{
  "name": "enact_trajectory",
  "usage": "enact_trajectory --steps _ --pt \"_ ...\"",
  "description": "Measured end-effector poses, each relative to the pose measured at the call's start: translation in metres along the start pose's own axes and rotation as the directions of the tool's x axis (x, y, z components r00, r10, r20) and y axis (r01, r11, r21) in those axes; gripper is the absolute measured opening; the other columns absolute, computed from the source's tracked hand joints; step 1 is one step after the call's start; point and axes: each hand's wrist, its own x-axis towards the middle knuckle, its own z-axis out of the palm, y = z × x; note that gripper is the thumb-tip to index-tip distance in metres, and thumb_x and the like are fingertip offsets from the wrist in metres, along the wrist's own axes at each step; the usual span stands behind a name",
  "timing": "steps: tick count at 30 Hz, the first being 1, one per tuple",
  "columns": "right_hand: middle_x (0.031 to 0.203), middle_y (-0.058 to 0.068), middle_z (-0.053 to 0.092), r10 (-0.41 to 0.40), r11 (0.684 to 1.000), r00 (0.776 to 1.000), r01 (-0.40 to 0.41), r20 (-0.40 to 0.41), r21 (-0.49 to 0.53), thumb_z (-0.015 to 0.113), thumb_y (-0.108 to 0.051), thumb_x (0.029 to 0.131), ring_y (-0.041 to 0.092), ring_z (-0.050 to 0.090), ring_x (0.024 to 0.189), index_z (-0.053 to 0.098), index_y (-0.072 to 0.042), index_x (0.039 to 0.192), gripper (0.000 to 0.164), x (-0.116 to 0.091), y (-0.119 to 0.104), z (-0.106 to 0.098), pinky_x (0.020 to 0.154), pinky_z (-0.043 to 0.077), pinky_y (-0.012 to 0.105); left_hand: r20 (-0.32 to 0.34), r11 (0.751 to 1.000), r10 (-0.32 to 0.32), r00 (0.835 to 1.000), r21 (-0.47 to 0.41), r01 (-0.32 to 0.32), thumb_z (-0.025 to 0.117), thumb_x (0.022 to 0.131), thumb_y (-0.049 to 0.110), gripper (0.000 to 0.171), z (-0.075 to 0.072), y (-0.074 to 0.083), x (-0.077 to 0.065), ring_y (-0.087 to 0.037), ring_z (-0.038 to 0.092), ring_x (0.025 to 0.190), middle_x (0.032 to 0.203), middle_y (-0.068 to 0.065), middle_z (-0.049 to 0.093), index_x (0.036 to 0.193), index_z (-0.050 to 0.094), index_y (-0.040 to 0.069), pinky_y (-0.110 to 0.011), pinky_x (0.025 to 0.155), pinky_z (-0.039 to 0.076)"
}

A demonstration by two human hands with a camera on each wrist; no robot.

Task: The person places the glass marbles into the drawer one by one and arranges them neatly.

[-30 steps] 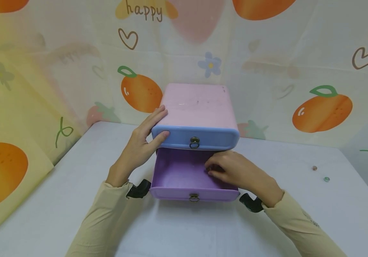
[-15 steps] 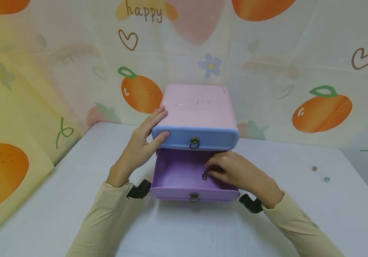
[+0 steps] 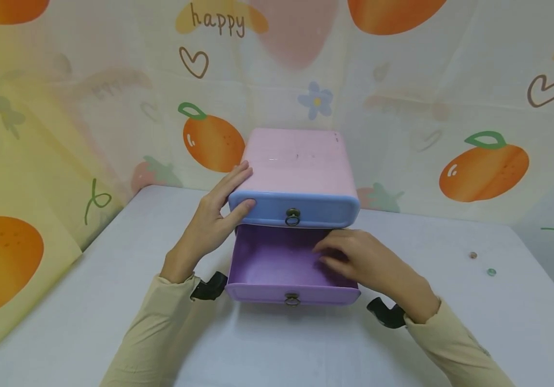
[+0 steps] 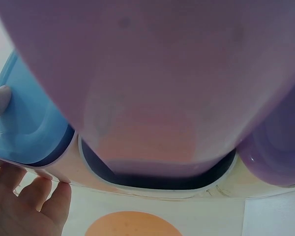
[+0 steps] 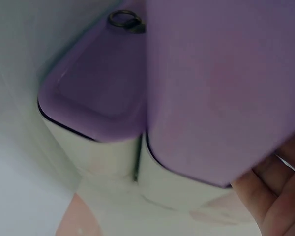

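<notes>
A small drawer cabinet with a pink top stands mid-table. My left hand grips its front left corner: the thumb lies on the blue drawer front, the fingers on the side. Below, a purple drawer is pulled out. My right hand reaches over that drawer's right wall, its bent fingers slightly spread inside and no object showing between them. The right part of the drawer floor is hidden by this hand. In the right wrist view the right hand's fingers show beside the drawer wall.
Two small round glassy pieces like marbles, one brown and one green, lie on the white table at the right. A shut lower purple drawer shows beneath the open one. A printed cloth hangs close behind.
A small dark round piece showed at the right fingertips in the drawer half a second ago; now it is out of sight. The right hand has drawn slightly right, fingers loosened. The left hand stays put.
</notes>
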Motion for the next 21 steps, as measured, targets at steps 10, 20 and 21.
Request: enact_trajectory --steps 10,20,21 --pt "0.099 -0.004 0.075 0.006 1.000 0.994 -0.005 -0.109 0.009 0.080 -0.007 0.081 0.014 0.070 0.093 0.075 -0.009 0.100 0.020 -0.015 0.005 -0.013 0.081 0.058 0.034 0.004 1.000 0.000 1.000 0.000 0.000 0.064 0.096 0.008 0.057 0.000 -0.001 0.000 -0.015 0.030 0.150 0.161 0.000 0.034 0.150 0.045 0.013 -0.039 0.119 0.034" --pt "0.098 -0.004 0.076 -0.002 1.000 0.983 0.002 -0.184 0.003 0.081 0.001 0.075 0.013 0.071 0.091 0.076 -0.010 0.100 0.028 -0.027 0.009 -0.019 0.076 0.060 0.035 0.008 1.000 -0.001 1.000 -0.002 0.001 0.063 0.096 0.008 0.057 0.000 -0.001 0.000 -0.015 0.029 0.151 0.162 0.001 0.034 0.150 0.045 0.014 -0.040 0.118 0.035" --pt "0.098 -0.004 0.076 -0.004 1.000 0.982 0.004 -0.190 0.000 0.082 0.002 0.075 0.013 0.071 0.090 0.076 -0.011 0.100 0.029 -0.028 0.010 -0.020 0.076 0.060 0.035 0.009 1.000 -0.003 1.000 -0.002 0.004 0.063 0.096 0.008 0.057 0.000 -0.001 0.000 -0.014 0.029 0.151 0.162 0.001 0.034 0.150 0.045 0.014 -0.040 0.118 0.035"
